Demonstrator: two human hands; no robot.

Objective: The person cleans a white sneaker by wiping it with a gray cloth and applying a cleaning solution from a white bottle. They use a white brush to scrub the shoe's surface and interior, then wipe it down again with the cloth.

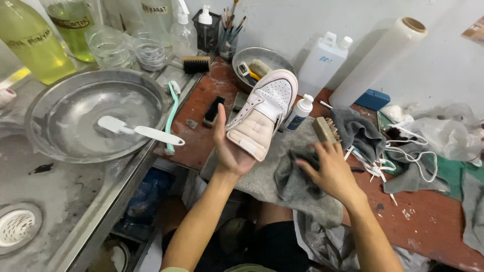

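Centrally, a white shoe (262,113) is held up in the left hand (229,146), sole against the palm, toe pointing away; the grip is closed on it from beneath, thumb along the near side, so the shoe stands above and beyond the wrist. The right hand (330,171) is pressed on a dark grey cloth (297,176), fingers clenched into its folds, on a grey mat (262,176) at the desk (428,216) front edge. Little free room is left: the red desk is crowded to the right by white laces (403,156), a second grey cloth (358,131) and a plastic bag (443,133), and behind by a metal bowl (252,58), a white jug (322,63) and a film roll (378,63). One small bottle (300,113) and one wooden brush (325,130) are seen just beside the shoe. To the left, past the desk's edge, a steel counter is seen with one round basin (91,116) holding a white brush (138,131); a green toothbrush (171,113) lies on its rim. Two black brushes (195,64) are counted, and two yellow-green bottles (30,40) at the back left.
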